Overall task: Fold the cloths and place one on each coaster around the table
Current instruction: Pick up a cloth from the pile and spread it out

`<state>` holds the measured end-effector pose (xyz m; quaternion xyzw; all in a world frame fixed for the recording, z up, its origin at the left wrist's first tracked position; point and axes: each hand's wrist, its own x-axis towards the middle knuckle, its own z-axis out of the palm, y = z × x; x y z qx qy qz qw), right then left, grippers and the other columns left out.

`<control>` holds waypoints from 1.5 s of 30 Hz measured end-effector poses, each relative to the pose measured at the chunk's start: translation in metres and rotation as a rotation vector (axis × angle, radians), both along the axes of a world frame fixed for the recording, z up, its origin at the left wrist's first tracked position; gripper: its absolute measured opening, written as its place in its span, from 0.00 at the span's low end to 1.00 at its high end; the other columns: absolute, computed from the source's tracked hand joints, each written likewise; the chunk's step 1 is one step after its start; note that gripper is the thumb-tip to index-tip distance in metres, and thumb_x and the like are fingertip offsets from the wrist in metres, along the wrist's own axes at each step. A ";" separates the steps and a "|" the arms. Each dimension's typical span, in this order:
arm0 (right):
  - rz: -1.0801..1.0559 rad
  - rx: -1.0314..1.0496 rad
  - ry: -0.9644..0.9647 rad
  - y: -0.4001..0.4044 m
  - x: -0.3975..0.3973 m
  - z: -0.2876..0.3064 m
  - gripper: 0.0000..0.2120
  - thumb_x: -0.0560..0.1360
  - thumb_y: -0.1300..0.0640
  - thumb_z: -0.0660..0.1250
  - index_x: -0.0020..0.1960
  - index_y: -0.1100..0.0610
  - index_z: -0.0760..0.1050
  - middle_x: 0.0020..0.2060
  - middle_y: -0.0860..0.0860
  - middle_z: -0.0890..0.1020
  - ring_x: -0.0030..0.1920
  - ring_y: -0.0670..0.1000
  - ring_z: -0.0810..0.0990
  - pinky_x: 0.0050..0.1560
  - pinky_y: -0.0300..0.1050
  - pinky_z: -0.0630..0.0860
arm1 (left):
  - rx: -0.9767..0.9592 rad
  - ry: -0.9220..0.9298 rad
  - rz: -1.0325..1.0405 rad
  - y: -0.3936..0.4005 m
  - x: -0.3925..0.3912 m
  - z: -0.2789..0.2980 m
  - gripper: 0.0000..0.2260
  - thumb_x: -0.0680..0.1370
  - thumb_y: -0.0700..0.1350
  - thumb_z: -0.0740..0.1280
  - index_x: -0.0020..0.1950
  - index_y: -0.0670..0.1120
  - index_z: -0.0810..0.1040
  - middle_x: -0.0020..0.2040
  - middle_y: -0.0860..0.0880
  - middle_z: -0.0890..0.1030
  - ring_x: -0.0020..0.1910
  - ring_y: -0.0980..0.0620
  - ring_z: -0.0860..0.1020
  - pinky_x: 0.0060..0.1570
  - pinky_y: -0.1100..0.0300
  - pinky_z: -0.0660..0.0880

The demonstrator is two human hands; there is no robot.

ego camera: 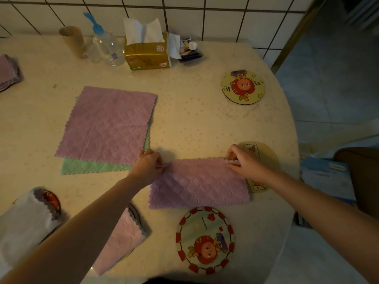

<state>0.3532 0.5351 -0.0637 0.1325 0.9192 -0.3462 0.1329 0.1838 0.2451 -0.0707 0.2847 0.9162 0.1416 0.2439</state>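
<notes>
A pink cloth (196,184) lies folded in half in front of me. My left hand (146,166) pinches its far left corner and my right hand (245,162) pinches its far right corner. That cloth partly covers a yellow coaster (266,152) on the right. A red-rimmed coaster (205,239) lies bare near the front edge, and a round cartoon coaster (243,87) lies bare at the far right. A flat pink cloth (106,124) rests on a green cloth (86,168). A folded pink cloth (119,240) and a folded white cloth (26,222) each sit on a coaster at front left.
Along the tiled wall stand a cardboard tube (72,41), a clear bottle (107,46), a gold tissue box (146,51) and small clutter (188,51). A stack of cloths (8,71) lies at the far left. The round table's edge (295,140) curves on the right.
</notes>
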 end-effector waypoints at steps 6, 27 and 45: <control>-0.097 -0.105 0.015 0.013 0.003 0.002 0.07 0.75 0.51 0.67 0.41 0.51 0.73 0.35 0.49 0.77 0.36 0.49 0.75 0.38 0.49 0.74 | 0.148 -0.145 0.084 0.008 -0.012 0.020 0.09 0.73 0.36 0.68 0.46 0.46 0.70 0.40 0.45 0.77 0.38 0.45 0.75 0.37 0.56 0.71; 0.438 0.456 0.294 -0.050 0.054 -0.011 0.26 0.69 0.67 0.66 0.66 0.58 0.71 0.59 0.52 0.75 0.59 0.52 0.72 0.53 0.46 0.76 | -0.005 0.280 -0.586 0.020 0.082 -0.022 0.26 0.80 0.53 0.53 0.78 0.50 0.55 0.78 0.49 0.55 0.77 0.47 0.51 0.75 0.50 0.54; 0.446 0.746 0.109 -0.061 0.061 -0.007 0.19 0.75 0.61 0.51 0.64 0.61 0.67 0.56 0.56 0.75 0.53 0.57 0.75 0.49 0.54 0.76 | -0.210 0.233 -0.220 -0.012 0.062 -0.019 0.34 0.74 0.64 0.35 0.77 0.49 0.36 0.77 0.49 0.36 0.76 0.49 0.35 0.74 0.52 0.37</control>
